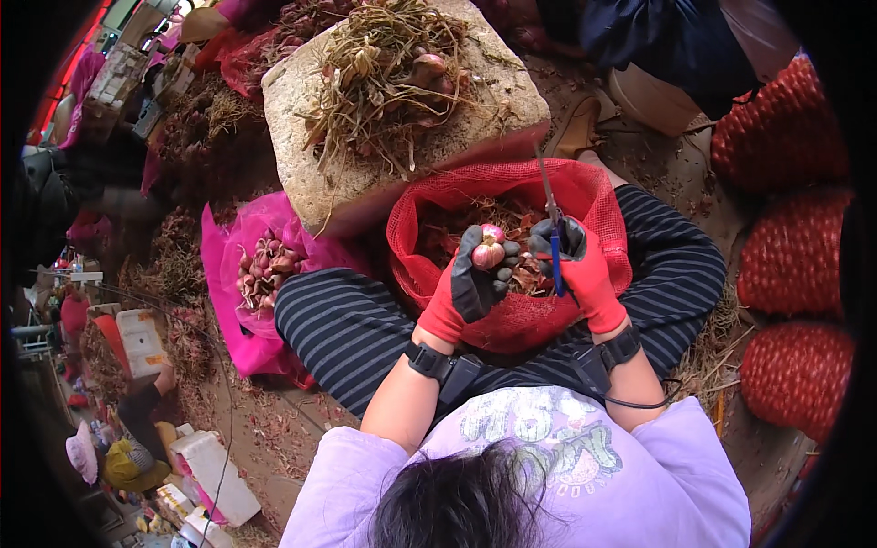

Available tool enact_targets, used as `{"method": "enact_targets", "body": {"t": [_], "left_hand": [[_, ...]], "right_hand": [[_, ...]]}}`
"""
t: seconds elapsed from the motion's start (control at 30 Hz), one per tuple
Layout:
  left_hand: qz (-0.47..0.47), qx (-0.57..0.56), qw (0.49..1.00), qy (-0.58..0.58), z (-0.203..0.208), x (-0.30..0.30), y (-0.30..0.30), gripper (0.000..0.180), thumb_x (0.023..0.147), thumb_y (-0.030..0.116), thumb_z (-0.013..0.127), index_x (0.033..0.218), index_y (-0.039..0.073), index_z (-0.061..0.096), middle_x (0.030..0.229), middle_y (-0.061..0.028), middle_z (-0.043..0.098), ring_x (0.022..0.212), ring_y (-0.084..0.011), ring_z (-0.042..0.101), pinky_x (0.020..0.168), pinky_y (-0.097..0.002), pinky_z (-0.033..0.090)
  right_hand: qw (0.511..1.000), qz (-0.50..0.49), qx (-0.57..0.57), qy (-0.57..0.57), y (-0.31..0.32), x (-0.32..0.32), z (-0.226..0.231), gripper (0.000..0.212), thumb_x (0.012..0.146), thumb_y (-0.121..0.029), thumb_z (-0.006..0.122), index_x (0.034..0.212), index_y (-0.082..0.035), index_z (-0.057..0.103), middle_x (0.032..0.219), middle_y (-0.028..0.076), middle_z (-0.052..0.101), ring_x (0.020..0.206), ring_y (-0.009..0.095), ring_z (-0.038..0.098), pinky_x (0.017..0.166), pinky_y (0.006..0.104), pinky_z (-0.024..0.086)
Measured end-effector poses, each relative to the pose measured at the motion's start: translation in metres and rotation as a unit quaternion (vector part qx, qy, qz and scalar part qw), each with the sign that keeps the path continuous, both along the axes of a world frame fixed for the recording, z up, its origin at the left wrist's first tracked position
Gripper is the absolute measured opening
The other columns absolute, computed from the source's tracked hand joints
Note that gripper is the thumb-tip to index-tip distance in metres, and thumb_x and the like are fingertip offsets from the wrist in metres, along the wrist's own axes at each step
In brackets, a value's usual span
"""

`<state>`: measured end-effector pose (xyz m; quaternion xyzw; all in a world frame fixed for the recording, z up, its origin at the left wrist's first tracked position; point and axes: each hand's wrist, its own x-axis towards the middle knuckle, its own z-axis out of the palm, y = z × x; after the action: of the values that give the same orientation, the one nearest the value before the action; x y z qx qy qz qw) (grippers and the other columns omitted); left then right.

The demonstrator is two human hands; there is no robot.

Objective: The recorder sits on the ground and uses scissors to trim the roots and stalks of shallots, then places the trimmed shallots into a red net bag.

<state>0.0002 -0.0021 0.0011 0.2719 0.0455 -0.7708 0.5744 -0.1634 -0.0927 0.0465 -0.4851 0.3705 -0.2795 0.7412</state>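
Over a red mesh bag (605, 190) between my crossed legs, my left hand (464, 285), in a red and grey glove, is closed around purple-pink shallots (489, 247). Just to its right, my right hand (589, 279), gloved alike, grips scissors (556, 260) with blue handles, the blades pointing up and away. Whether the blades are parted is hard to make out. Dry peelings and stem bits (470, 219) lie inside the bag. Beyond it, a pale block (507, 96) bears a heap of dried stalks (379, 87) with a few shallots among them.
A bright pink plastic bag holding trimmed shallots (265, 269) lies by my left knee. Filled red mesh sacks (793, 251) line the right side. White foam boxes (215, 475) and a person in a yellow cap (135, 464) are at lower left. Another person's dark clothing (653, 41) shows at upper right.
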Motion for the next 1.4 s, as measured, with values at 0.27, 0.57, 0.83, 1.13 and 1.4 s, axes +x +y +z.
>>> {"method": "enact_targets", "body": {"t": [0.27,0.57,0.83,1.13,1.4], "left_hand": [[0.087,-0.014,0.992,0.090,-0.029,-0.003,0.003,0.041,0.089,0.043,0.050,0.104,0.005,0.056,0.091,-0.0060,0.063,0.075,-0.0187,0.060,0.065,-0.0282,0.050],[0.036,-0.043,0.997,-0.050,-0.003,-0.016,0.013,0.028,0.089,0.038,0.053,0.101,0.013,0.053,0.086,-0.0004,0.058,0.078,-0.0152,0.057,0.066,-0.0283,0.048],[0.006,-0.002,1.000,-0.003,0.012,-0.008,0.004,0.034,0.086,0.048,0.054,0.099,0.016,0.055,0.088,-0.0017,0.059,0.073,-0.0151,0.056,0.065,-0.0266,0.047],[0.018,-0.142,0.704,-0.696,0.014,-0.006,0.007,0.036,0.077,0.005,0.063,0.112,0.003,0.054,0.102,-0.0037,0.060,0.093,-0.0134,0.058,0.081,-0.0264,0.046],[0.131,-0.088,0.920,-0.360,0.014,-0.007,0.007,0.033,0.094,0.028,0.048,0.111,0.001,0.056,0.092,-0.0058,0.061,0.077,-0.0101,0.057,0.070,-0.0246,0.047]], "right_hand": [[0.875,0.043,-0.449,0.175,0.026,0.016,-0.003,0.035,0.070,-0.011,0.068,0.101,-0.004,0.052,0.089,0.012,0.058,0.082,0.028,0.060,0.071,0.0360,0.048],[0.805,0.068,-0.573,0.138,0.011,0.027,-0.013,0.030,0.067,-0.014,0.068,0.091,-0.005,0.053,0.085,0.013,0.059,0.080,0.033,0.058,0.070,0.0406,0.047],[0.991,-0.002,-0.125,0.048,-0.003,0.011,-0.017,0.026,0.080,-0.002,0.061,0.105,0.001,0.054,0.092,0.006,0.063,0.086,0.013,0.061,0.074,0.0278,0.050],[0.999,0.032,-0.026,-0.006,0.000,0.004,-0.028,0.029,0.078,-0.002,0.064,0.106,-0.002,0.058,0.097,0.004,0.063,0.082,0.009,0.059,0.071,0.0231,0.050],[0.963,0.050,0.176,-0.198,-0.001,0.001,-0.032,0.023,0.083,-0.012,0.061,0.102,-0.001,0.056,0.091,0.008,0.060,0.075,0.013,0.059,0.062,0.0253,0.051]]}}
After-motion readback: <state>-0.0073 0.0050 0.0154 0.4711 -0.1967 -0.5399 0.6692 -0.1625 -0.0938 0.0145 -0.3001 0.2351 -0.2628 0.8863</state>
